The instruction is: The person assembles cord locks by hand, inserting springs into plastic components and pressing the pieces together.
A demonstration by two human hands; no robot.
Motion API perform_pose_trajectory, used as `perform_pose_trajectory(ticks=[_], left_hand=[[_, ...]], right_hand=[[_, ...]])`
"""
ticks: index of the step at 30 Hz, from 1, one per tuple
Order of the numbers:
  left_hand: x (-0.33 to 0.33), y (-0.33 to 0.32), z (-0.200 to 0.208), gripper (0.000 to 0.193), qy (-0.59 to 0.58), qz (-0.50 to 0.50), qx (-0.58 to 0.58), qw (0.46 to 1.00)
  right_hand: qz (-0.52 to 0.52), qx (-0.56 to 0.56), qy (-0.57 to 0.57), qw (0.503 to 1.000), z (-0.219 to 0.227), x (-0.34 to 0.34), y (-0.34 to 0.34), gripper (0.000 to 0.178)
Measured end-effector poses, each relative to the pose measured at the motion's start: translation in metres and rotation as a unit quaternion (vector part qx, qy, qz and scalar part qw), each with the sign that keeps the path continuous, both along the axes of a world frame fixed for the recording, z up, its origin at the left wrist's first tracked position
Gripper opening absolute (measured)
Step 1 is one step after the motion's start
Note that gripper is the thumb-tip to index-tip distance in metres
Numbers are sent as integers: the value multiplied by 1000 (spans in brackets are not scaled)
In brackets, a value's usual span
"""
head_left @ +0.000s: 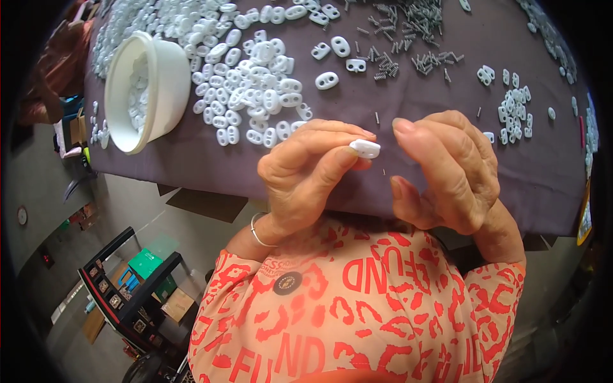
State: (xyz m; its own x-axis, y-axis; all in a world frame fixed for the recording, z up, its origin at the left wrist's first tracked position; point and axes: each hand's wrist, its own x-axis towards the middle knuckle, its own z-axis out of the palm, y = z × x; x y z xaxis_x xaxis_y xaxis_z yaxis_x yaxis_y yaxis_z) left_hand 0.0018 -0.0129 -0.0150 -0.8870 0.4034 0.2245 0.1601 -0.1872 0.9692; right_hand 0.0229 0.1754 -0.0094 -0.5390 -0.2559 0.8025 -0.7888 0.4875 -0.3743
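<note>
My left hand [306, 172] pinches a small white oval cord-lock piece [365, 149] between thumb and forefinger, just above the table's near edge. Small openings show along its side. To its right, my right hand [447, 172] is raised with thumb and fingers apart, and nothing shows between them. A short metal spring [377, 118] lies on the cloth just beyond the gap between my hands. Farther off is a loose pile of metal springs [415, 29]. Several white two-hole cord-lock pieces [327, 80] lie scattered near those springs.
Purple-grey cloth [345, 38] covers the table. A white tub [179, 70] of white pieces lies tipped at the left, beside a large heap of cord-lock pieces [262, 83]. A smaller cluster [514, 112] lies at right. A black-framed rack [137, 287] stands on the floor, lower left.
</note>
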Motion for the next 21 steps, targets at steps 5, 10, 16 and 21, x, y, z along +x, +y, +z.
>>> perform_pose_trajectory(ticks=[5, 10, 16, 21], left_hand=[[-5, -11, 16, 6, 80, 61, -34, 994], [-53, -67, 53, 9, 253, 394, -124, 875], [-106, -118, 62, 13, 289, 413, -325, 800], [-74, -59, 40, 13, 435, 261, -391, 768]], right_hand=[[-53, 53, -54, 996, 2, -1, 5, 46], [-57, 43, -42, 997, -2, -1, 3, 39], [-70, 58, -33, 995, -3, -8, -1, 45], [-81, 47, -40, 995, -1, -8, -3, 39]])
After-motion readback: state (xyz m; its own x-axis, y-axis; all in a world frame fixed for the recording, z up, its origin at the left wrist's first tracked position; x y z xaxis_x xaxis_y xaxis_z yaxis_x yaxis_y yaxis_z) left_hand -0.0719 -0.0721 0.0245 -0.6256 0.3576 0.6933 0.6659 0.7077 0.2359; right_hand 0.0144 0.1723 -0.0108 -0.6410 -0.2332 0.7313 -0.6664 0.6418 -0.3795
